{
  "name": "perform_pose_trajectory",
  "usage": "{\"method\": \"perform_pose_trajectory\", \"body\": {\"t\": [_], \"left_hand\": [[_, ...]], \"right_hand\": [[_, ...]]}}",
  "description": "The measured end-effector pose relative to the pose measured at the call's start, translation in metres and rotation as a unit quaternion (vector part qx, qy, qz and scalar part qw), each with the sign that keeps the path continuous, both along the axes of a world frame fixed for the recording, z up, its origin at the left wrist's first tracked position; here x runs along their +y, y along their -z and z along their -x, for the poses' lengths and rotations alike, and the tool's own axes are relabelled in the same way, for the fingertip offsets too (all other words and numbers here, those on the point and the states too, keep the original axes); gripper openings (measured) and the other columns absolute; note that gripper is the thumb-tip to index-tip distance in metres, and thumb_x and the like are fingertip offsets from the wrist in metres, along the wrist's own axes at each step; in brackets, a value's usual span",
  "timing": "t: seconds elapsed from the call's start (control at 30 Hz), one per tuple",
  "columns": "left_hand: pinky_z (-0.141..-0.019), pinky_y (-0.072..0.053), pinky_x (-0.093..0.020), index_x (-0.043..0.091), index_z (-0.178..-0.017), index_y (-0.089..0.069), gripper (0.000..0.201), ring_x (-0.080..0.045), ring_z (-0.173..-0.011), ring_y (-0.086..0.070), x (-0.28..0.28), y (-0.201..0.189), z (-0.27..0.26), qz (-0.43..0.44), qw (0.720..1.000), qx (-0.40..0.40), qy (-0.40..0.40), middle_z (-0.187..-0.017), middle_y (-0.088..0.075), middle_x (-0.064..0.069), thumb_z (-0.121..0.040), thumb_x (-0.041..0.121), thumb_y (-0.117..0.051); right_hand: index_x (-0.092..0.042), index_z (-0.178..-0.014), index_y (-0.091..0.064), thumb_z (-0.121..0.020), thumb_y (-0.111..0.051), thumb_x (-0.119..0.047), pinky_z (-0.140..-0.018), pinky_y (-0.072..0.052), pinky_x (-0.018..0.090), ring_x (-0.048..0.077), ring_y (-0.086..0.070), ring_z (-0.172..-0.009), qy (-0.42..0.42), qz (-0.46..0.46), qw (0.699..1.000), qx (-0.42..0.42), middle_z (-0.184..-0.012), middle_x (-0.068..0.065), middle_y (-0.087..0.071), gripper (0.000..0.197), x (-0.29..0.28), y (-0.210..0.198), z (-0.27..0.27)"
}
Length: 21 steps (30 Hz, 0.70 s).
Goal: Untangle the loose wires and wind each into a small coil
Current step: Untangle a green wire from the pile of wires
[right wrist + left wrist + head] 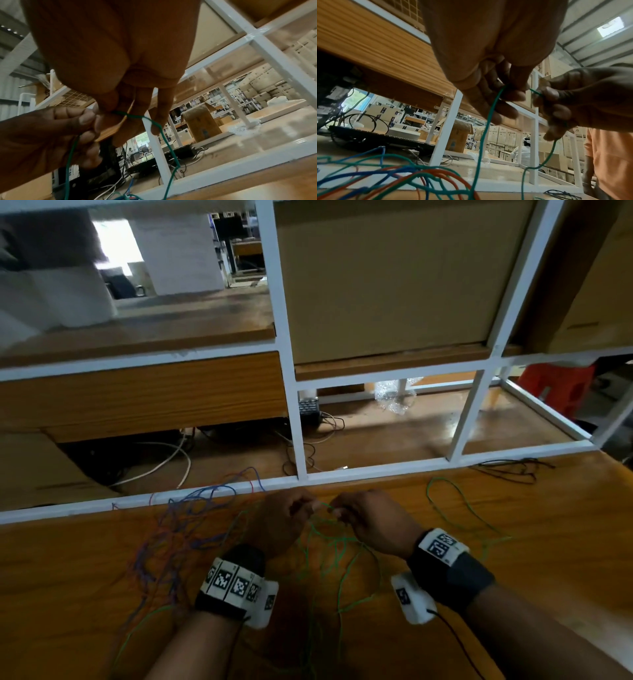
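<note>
Both hands pinching green wire, left hand, right hand

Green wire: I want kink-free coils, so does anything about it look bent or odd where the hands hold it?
Yes. Below the right hand, the green wire zigzags in sharp kinks rather than hanging smooth. The left hand pinches the same strand.

In the head view, the left hand and right hand cover the pinch points on the green wire. The blue and red tangle is blurred; individual strands cannot be separated. Both forearms and the desk are cut off at the bottom edge. In the left wrist view, the palm hides the fingers' bases, and the wire possibly continues behind them.
</note>
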State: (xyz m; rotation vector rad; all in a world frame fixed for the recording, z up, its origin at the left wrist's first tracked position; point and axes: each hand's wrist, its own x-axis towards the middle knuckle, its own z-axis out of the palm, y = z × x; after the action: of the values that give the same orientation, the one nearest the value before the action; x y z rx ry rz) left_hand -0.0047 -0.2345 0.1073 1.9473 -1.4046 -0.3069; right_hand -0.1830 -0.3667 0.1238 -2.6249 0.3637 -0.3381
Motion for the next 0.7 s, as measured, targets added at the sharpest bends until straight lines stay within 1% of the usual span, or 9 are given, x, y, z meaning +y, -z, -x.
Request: {"method": "perform_pose_trajectory", "body": {"t": [0.1, 0.2, 0.27, 0.3, 0.4, 0.5, 0.6, 0.67, 0.7], "left_hand": [[-0.060, -0.047, -0.011, 0.018, -0.093, -0.070, 0.008, -0.003, -0.063, -0.065, 0.008, 0.003, 0.007, 0.014, 0.998, 0.066, 0.009, -0.068, -0.068, 0.002, -0.098, 0.021, -0.064], [-0.066, -0.043, -0.007, 0.028, -0.093, -0.071, 0.008, 0.008, -0.066, -0.060, 0.018, 0.024, 0.003, -0.021, 0.997, 0.065, -0.030, -0.067, -0.063, 0.014, -0.096, 0.033, -0.066], [-0.071, -0.050, -0.025, 0.034, -0.089, -0.073, 0.012, 0.003, -0.064, -0.060, 0.022, 0.034, -0.001, -0.012, 0.993, 0.110, -0.050, -0.067, -0.065, 0.014, -0.091, 0.044, -0.067], [-0.070, -0.052, -0.030, 0.033, -0.088, -0.073, 0.010, 0.001, -0.062, -0.059, 0.022, 0.037, -0.005, -0.014, 0.992, 0.115, -0.048, -0.066, -0.065, 0.011, -0.091, 0.041, -0.068], [-0.068, -0.041, -0.004, 0.025, -0.095, -0.072, 0.007, 0.008, -0.069, -0.057, 0.016, 0.031, -0.009, -0.053, 0.995, 0.074, -0.042, -0.080, -0.065, 0.014, -0.097, 0.027, -0.066], [-0.072, -0.035, -0.002, 0.022, -0.108, -0.073, 0.017, 0.007, -0.083, -0.053, 0.015, 0.028, -0.016, -0.071, 0.997, -0.019, -0.039, -0.098, -0.065, 0.013, -0.096, 0.031, -0.065], [-0.078, -0.035, -0.016, 0.023, -0.110, -0.074, 0.022, -0.009, -0.098, -0.059, 0.016, 0.029, -0.016, -0.119, 0.989, -0.089, -0.025, -0.108, -0.070, 0.006, -0.096, 0.037, -0.063], [-0.084, -0.042, -0.022, 0.022, -0.107, -0.075, 0.025, -0.014, -0.101, -0.061, 0.016, 0.029, -0.013, -0.127, 0.986, -0.107, -0.019, -0.107, -0.071, 0.005, -0.096, 0.041, -0.062], [-0.086, -0.047, -0.027, 0.024, -0.104, -0.075, 0.030, -0.015, -0.098, -0.063, 0.014, 0.032, -0.011, -0.121, 0.986, -0.109, -0.015, -0.105, -0.072, 0.005, -0.094, 0.047, -0.059]], "right_hand": [[-0.025, -0.099, -0.074, -0.095, -0.060, -0.019, -0.059, -0.047, 0.029, 0.016, -0.068, -0.069, 0.024, 0.029, 0.999, -0.034, -0.082, -0.006, -0.075, 0.016, -0.011, -0.012, 0.009], [-0.025, -0.096, -0.074, -0.083, -0.056, -0.013, -0.060, -0.054, 0.031, 0.016, -0.067, -0.068, 0.065, 0.061, 0.991, -0.097, -0.078, -0.010, -0.072, 0.025, -0.037, -0.043, 0.024], [-0.023, -0.097, -0.076, -0.085, -0.063, -0.005, -0.061, -0.052, 0.027, 0.010, -0.063, -0.063, 0.090, 0.095, 0.985, -0.116, -0.074, -0.014, -0.069, 0.025, -0.058, -0.063, 0.039], [-0.022, -0.096, -0.077, -0.084, -0.067, -0.002, -0.061, -0.050, 0.026, 0.008, -0.061, -0.062, 0.102, 0.116, 0.982, -0.111, -0.073, -0.015, -0.068, 0.025, -0.067, -0.069, 0.047], [-0.021, -0.095, -0.077, -0.080, -0.070, 0.003, -0.062, -0.055, 0.031, 0.016, -0.067, -0.064, 0.138, 0.147, 0.974, -0.107, -0.074, -0.010, -0.071, 0.030, -0.090, -0.075, 0.069], [-0.018, -0.095, -0.077, -0.078, -0.070, 0.005, -0.064, -0.059, 0.036, 0.021, -0.071, -0.066, 0.175, 0.167, 0.962, -0.129, -0.077, -0.006, -0.074, 0.029, -0.112, -0.075, 0.091], [-0.020, -0.098, -0.075, -0.083, -0.069, 0.000, -0.068, -0.060, 0.038, 0.023, -0.071, -0.073, 0.231, 0.142, 0.961, -0.049, -0.084, -0.001, -0.076, 0.026, -0.125, -0.057, 0.105], [-0.024, -0.108, -0.073, -0.087, -0.073, -0.011, -0.077, -0.060, 0.042, 0.029, -0.071, -0.093, 0.258, 0.144, 0.954, 0.057, -0.106, 0.008, -0.076, 0.024, -0.117, -0.033, 0.104], [-0.022, -0.118, -0.071, -0.086, -0.079, -0.019, -0.083, -0.060, 0.045, 0.032, -0.068, -0.105, 0.256, 0.172, 0.948, 0.081, -0.119, 0.010, -0.072, 0.033, -0.109, -0.019, 0.101]]}}
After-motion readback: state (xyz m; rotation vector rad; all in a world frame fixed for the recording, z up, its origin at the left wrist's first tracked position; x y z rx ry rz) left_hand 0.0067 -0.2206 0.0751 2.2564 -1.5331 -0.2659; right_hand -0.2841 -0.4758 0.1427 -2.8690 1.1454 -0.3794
